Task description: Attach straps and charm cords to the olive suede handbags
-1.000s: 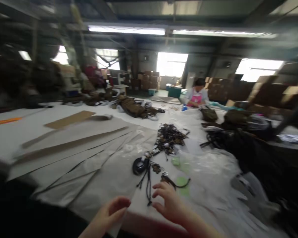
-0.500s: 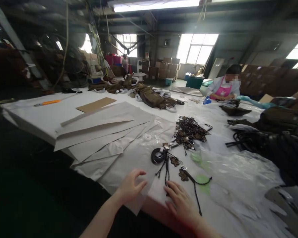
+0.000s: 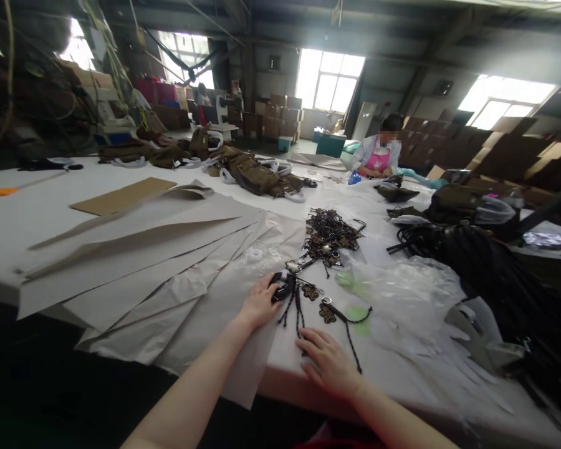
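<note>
My left hand [image 3: 260,305] has its fingers and thumb at the near side of a black ring-shaped roll [image 3: 284,288], gripping its edge. My right hand [image 3: 331,363] lies low near the table's front edge, its bent fingertips on the lower end of a black braided cord [image 3: 298,307]. The thumb is apart from the fingers. Between the hands and the pile, a brown-and-black patterned flower-shaped charm [image 3: 310,291] lies flat. Right of it is a keychain [image 3: 328,312] with a metal ring and two braided tails. A tangled pile of similar keychains [image 3: 331,234] sits farther back.
Overlapping grey sheets [image 3: 135,262] and a brown cardboard piece [image 3: 121,196] cover the left. Clear plastic bags [image 3: 411,290], a tape dispenser [image 3: 486,343] and black straps [image 3: 467,255] lie right. Brown bags [image 3: 252,171] lie behind. A person in a pink apron [image 3: 378,161] sits across the table.
My left hand has moved forward from bare sheet onto the black roll. The right hand stays at the cord end. The view has turned to the right.
</note>
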A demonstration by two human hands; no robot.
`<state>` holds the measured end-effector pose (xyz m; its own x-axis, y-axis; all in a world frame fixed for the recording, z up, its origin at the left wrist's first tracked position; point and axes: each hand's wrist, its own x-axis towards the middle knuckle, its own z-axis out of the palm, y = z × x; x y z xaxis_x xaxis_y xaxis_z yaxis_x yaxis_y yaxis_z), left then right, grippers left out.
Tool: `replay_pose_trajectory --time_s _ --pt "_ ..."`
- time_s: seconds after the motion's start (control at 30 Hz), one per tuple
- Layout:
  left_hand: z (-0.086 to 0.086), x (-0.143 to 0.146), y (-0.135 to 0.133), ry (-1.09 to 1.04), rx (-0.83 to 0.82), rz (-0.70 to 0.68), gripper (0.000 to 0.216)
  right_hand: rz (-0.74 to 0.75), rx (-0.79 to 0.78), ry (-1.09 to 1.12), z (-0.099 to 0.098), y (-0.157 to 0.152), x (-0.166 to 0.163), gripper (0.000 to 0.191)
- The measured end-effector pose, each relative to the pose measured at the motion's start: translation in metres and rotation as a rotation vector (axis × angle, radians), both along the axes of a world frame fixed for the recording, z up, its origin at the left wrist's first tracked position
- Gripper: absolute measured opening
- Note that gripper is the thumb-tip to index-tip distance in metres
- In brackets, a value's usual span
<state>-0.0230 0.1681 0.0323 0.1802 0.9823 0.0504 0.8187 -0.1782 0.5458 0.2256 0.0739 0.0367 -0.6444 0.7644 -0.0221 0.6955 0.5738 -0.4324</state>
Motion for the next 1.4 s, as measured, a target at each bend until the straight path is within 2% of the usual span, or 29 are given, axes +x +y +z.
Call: replay_pose_trajectory --time_s 0.07,0.17,0.27,0.4,0.5,0.67,0.77,0.83,0.97,1.1,1.2,1.3,1.4 --pt "-0.006 -0.001 0.001 0.012 0.030 0.017 0.031 -0.005 -0.001 -0.008 0.002 -0.001 -0.001 0.048" --pt "-0.005 -0.005 0.000 0.015 0.076 0.057 0.024 0.003 -0.032 -0.035 0.006 0.000 -0.002 0.051" --pt "0.007 -0.013 0.011 0.017 0.112 0.030 0.022 0.028 -0.107 -0.057 0.014 0.007 0.002 0.055" --pt "0.028 -0.022 0.052 0.039 0.101 -0.085 0.026 0.044 -0.086 -0.079 0.039 0.041 0.010 0.049" --pt "0.030 -0.022 0.085 0.045 0.086 -0.108 0.027 0.073 0.028 -0.146 0.075 0.082 0.012 0.040" --pt "0.005 -0.020 0.108 0.008 0.063 -0.072 0.031 0.113 0.242 -0.309 0.136 0.176 0.008 0.033" --pt "-0.008 -0.024 0.111 -0.025 0.042 -0.077 0.032 0.082 0.337 -0.437 0.158 0.251 -0.001 0.034" --pt "-0.011 -0.027 0.112 -0.042 0.031 -0.076 0.034 0.045 0.362 -0.520 0.163 0.307 -0.012 0.034" --pt "-0.012 -0.030 0.113 -0.074 -0.004 -0.062 0.039 -0.052 0.331 -0.580 0.151 0.422 -0.045 0.033" --pt "-0.017 -0.030 0.112 -0.104 -0.032 -0.065 0.045 -0.204 0.293 -0.577 0.112 0.519 -0.082 0.038" --pt "-0.030 -0.032 0.112 -0.101 0.049 -0.071 0.046 -0.332 0.253 -0.556 0.073 0.571 -0.109 0.041" --pt "-0.051 -0.033 0.114 -0.064 0.239 -0.089 0.046 -0.436 0.222 -0.507 0.040 0.610 -0.135 0.040" --pt "-0.072 -0.029 0.117 0.021 0.458 -0.066 0.021 -0.483 0.182 -0.425 0.017 0.637 -0.153 0.040"
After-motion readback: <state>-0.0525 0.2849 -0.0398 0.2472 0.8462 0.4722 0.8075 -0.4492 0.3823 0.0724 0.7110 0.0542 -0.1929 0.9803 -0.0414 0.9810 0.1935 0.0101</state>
